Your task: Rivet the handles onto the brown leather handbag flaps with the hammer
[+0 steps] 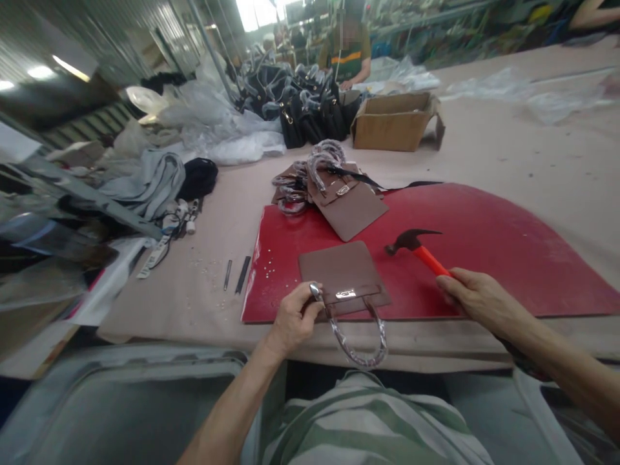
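Observation:
A brown handbag (341, 271) lies flat on the red mat (508, 245), its plastic-wrapped handle (358, 339) hanging over the table's front edge. My left hand (294, 318) is closed at the bag's left corner, pinching a small silver metal part against it. My right hand (477, 298) grips the orange handle of a claw hammer (416, 245), whose dark head hovers just right of the bag, over the mat.
More brown bags (334, 190) are stacked at the mat's far edge. Black bags (310, 106) and an open cardboard box (394, 123) sit further back, near another person (349, 51). Small studs and two thin metal tools (237, 274) lie left of the mat. Cloth and plastic pile at left.

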A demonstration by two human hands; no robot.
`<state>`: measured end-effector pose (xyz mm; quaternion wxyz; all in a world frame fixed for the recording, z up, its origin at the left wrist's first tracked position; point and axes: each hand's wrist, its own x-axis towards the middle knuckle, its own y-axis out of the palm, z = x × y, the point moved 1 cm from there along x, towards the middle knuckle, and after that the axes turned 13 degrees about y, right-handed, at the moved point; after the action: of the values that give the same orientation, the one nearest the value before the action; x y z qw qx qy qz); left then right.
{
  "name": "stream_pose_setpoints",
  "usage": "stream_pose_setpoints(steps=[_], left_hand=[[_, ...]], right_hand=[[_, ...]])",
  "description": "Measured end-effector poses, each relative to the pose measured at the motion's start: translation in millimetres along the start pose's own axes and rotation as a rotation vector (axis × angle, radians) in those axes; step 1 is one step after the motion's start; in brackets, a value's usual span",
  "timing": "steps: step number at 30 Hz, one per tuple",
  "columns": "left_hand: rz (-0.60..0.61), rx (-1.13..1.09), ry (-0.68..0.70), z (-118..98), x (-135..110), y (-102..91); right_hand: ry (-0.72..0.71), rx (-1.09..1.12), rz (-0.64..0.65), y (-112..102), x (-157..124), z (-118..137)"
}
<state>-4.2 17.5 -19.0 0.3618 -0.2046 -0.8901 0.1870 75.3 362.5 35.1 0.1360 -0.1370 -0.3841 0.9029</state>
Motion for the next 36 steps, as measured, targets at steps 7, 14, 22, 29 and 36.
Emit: stream_pose_setpoints(steps=[7, 14, 22, 29, 36], left_hand=[[-0.047, 0.109, 0.055, -5.0, 2.0, 7.1], [-0.133, 0.094, -0.074, -4.2, -4.3, 13.3], [-0.454, -0.106, -0.312, 11.9, -14.0, -8.0], [-0.509, 0.047, -0.490, 36.6, -20.7, -43.4], [-0.499, 0.115, -0.525, 38.9, -10.5, -65.7]], right_hand=[[-0.288, -0.479, -0.488, 17.5, 1.7, 11.3], [-0.525, -0.347, -0.085, 110.1, -13.1, 47.3], [-0.506, -0.400, -0.035, 117.8, -13.9, 44.2], [-0.502, -0.377, -0.039, 120.6, -13.0, 42.4], [-0.527, -0.231, -0.052, 119.4, -10.2, 36.6]])
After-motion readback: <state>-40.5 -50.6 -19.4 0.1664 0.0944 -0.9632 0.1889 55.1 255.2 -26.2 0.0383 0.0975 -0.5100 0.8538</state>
